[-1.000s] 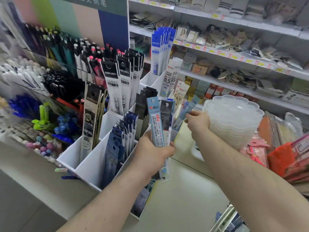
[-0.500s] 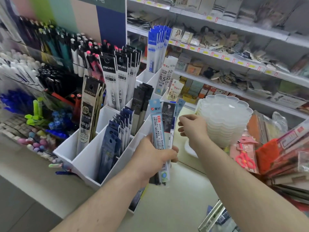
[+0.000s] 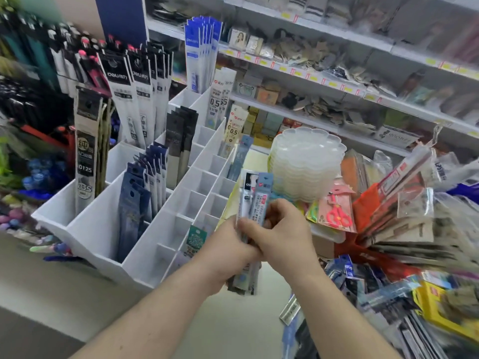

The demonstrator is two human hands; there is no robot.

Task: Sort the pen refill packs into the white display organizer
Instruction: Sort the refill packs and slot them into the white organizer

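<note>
The right hand (image 3: 278, 234) had returned from the white compartmented display organizer (image 3: 197, 195) to join the left hand (image 3: 230, 248), both gripping the fanned bundle of slim clear-plastic refill packs (image 3: 255, 203) just beside it, presumably choosing the next.

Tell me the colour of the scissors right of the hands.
Pink scissors, in clear packaging; head view.

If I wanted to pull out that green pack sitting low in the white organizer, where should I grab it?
Probably by its top edge, pinched from above. The green pack stands upright in a narrow slot of the white organizer, with only its upper part showing above the dividers; the slot walls appear to block any side approach.
</note>
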